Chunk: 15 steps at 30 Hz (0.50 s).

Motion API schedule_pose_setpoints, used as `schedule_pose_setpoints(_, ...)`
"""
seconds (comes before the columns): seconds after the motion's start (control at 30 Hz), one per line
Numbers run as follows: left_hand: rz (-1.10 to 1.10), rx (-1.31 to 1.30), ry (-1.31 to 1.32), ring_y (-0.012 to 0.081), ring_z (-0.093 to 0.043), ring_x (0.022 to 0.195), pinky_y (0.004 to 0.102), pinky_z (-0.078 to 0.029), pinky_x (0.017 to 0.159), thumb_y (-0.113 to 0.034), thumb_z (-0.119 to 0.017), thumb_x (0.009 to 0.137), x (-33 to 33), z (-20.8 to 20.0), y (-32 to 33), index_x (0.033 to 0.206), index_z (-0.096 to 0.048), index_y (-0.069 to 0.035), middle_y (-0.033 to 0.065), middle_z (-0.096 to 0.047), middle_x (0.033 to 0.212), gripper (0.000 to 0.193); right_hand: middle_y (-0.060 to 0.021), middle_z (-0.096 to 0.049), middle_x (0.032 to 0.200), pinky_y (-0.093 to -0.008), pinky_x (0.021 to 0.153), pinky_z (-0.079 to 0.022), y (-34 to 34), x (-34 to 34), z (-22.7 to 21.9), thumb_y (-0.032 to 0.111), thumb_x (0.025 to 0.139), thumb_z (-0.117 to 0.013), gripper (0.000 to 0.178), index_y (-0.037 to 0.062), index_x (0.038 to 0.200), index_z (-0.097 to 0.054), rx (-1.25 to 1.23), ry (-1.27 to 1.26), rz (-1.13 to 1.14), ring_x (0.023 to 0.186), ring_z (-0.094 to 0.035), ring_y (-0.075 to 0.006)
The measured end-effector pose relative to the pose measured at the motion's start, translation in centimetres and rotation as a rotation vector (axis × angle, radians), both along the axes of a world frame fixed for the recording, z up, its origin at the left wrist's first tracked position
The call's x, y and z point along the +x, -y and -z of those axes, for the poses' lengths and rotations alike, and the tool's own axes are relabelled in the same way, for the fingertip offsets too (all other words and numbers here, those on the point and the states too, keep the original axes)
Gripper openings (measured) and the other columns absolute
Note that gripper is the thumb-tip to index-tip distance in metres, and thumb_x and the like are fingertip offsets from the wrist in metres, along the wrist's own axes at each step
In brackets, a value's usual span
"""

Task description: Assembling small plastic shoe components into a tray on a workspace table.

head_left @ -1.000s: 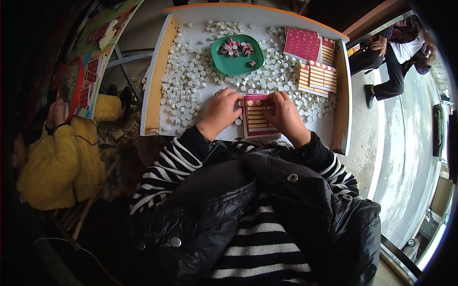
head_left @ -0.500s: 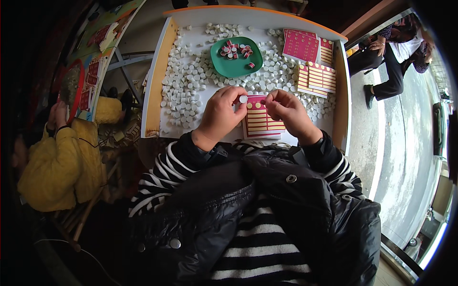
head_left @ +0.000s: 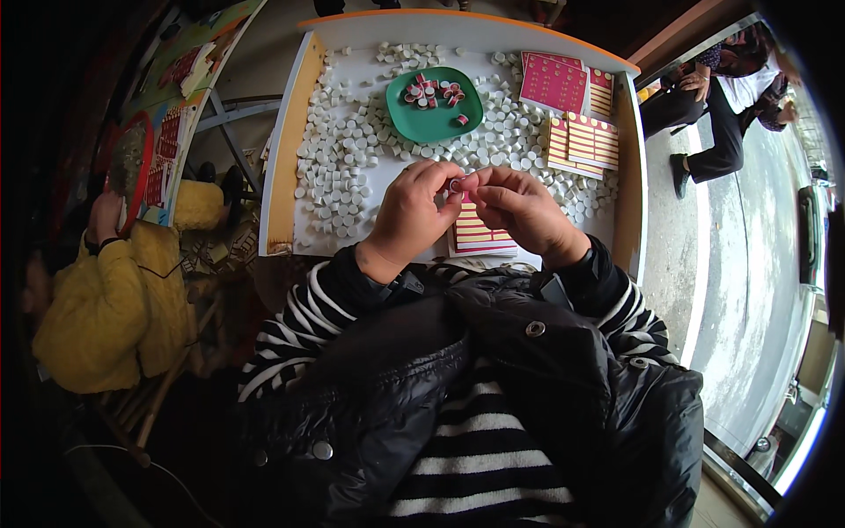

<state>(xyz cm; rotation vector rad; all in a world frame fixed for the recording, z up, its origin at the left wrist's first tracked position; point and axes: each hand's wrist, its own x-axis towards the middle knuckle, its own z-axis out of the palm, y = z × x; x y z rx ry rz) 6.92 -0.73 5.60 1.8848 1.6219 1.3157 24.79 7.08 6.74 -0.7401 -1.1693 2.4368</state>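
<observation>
My left hand [head_left: 407, 213] pinches a small white round cap [head_left: 456, 186] between thumb and fingertips, above the near middle of the box. The closed fingertips of my right hand [head_left: 528, 213] meet it there, pressing a small red sticker against the cap; the fingers partly cover it. Below both hands lies a stack of red-and-cream sticker sheets [head_left: 482, 238], its upper part hidden by them. Farther off, a green tray [head_left: 418, 129] carries several caps with red stickers [head_left: 426, 93]. Loose white caps [head_left: 339, 176] are strewn around the tray.
The shallow box has a wooden left wall [head_left: 289, 158] and an orange-edged far wall [head_left: 475, 33]. More sticker sheets [head_left: 554, 84] lie at its far right. At left, a person in a yellow sleeve [head_left: 114, 282] works at another table; another person sits at far right.
My right hand has moved left and brought the red sticker to the cap in my left hand. The two hands' fingertips now meet.
</observation>
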Motion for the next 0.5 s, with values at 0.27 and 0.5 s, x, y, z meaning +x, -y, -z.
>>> schedule_pose_setpoints(0.27,0.013,0.073,0.053,0.0192,-0.062,0.072,0.0293,-0.051,0.065,0.004,-0.067,0.075,0.1,0.1,0.0,0.104,-0.061,-0.004,0.0086,-0.063,0.088,0.031,0.0039,-0.057,0.085,-0.019,0.059,-0.039,0.2,-0.3,-0.2,0.012,0.094,-0.058,0.016,0.0007,0.106,-0.061,0.098,0.09,0.032,0.069,-0.048,-0.0038)
schedule_pose_setpoints(0.5,-0.143,-0.03,0.119,0.0211,-0.061,0.075,0.0331,-0.05,0.07,-0.001,-0.065,0.079,-1.8,0.5,-2.8,0.111,-0.061,-0.005,0.0087,-0.063,0.09,0.033,-0.006,-0.059,0.088,-0.0274,0.069,-0.048,-0.1,0.7,0.6,0.013,0.084,-0.068,0.028,0.001,0.108,-0.059,0.876,0.476,0.088,0.076,-0.058,-0.0165)
